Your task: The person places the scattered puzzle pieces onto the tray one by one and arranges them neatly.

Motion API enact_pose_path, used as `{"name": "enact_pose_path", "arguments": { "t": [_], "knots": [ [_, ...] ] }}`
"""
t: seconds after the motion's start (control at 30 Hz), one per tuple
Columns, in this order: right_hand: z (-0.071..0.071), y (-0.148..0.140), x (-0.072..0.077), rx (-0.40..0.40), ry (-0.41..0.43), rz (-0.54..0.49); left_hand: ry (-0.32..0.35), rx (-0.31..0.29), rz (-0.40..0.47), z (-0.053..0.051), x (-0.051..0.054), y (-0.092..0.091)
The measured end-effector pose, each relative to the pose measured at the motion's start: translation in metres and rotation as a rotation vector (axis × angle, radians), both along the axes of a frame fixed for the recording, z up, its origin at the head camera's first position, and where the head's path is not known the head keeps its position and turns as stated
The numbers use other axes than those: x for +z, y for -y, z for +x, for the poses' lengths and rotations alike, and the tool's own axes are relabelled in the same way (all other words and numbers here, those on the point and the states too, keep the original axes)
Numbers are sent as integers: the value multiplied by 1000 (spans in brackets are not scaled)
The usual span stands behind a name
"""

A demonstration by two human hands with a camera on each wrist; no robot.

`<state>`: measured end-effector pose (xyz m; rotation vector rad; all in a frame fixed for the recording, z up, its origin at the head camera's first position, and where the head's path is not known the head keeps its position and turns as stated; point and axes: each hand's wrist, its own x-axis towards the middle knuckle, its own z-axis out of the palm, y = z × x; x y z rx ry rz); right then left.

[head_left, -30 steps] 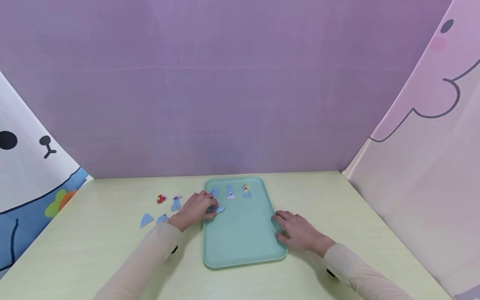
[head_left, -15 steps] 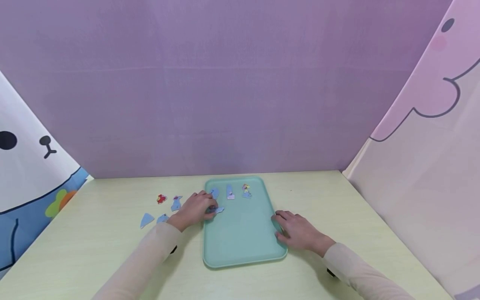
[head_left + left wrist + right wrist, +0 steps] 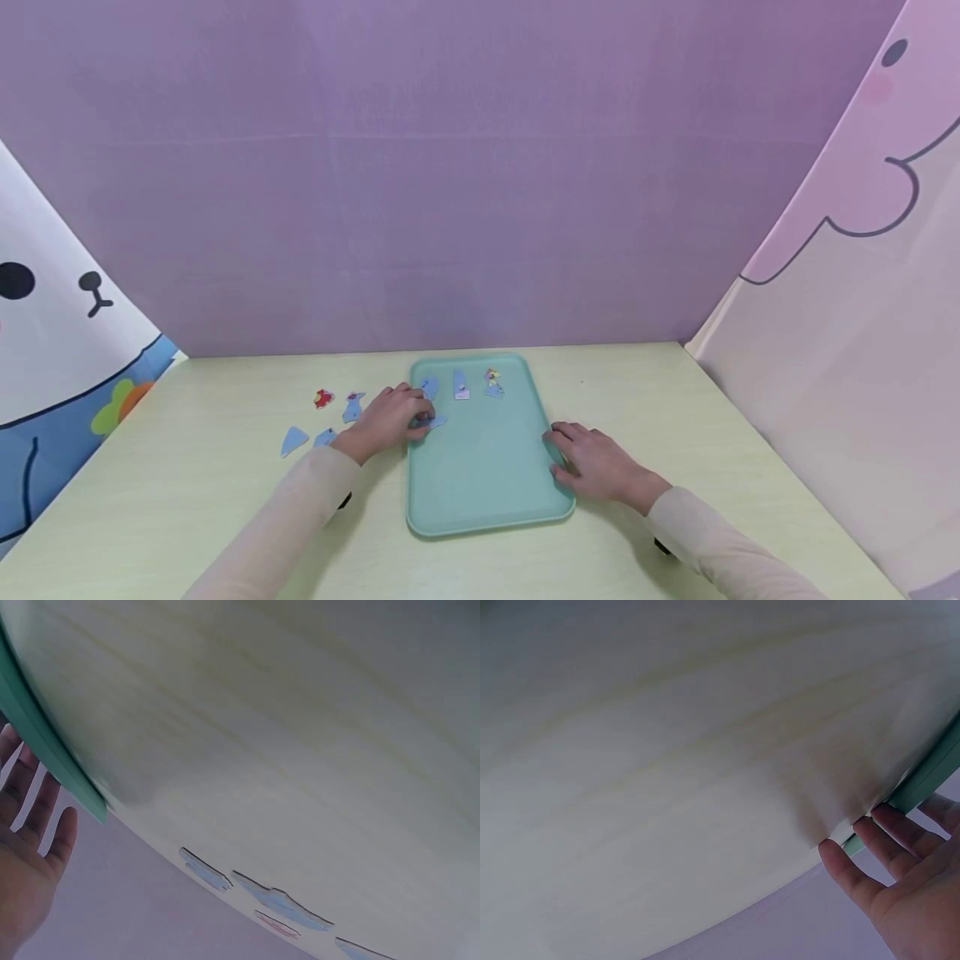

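Note:
My left hand (image 3: 392, 422) reaches over the left rim of a light green tray (image 3: 487, 475). Between its thumb and fingers it pinches a flat blue puzzle piece (image 3: 436, 422), partly hidden by the fingers. At the tray's far end lie a blue piece (image 3: 430, 386), a blue-and-white piece (image 3: 461, 385) and a yellow-and-blue piece (image 3: 492, 382). My right hand (image 3: 600, 465) rests at the tray's right rim. In the right wrist view, that hand's fingers (image 3: 847, 874) are extended and loosely spread beside the green edge.
Left of the tray, loose pieces lie on the pale table (image 3: 187, 483): a red one (image 3: 322, 398), a blue figure-shaped one (image 3: 352, 407), a blue triangular one (image 3: 293, 441) and another blue one (image 3: 326, 437) beside the left forearm. A purple backdrop (image 3: 450, 208) stands behind the table.
The blue piece under my left fingers has shifted and turned slightly, its visible end now a little further left. My right hand and the tray stay where they were.

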<state>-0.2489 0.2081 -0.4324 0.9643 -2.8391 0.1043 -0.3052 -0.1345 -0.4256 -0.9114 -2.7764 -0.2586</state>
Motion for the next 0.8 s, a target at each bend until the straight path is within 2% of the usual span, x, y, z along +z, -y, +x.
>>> {"name": "enact_pose_path", "arguments": {
  "t": [0.27,0.43,0.63,0.8],
  "knots": [
    [-1,0,0,-1,6,1,16,8,16,2,3,1],
    [-1,0,0,-1,11,3,0,0,50,5,9,4],
    [-1,-1,-1,7,2,4,-36,5,47,5,14,13],
    [-1,-1,-2,7,3,4,-25,23,69,4,15,24]
  ]
}}
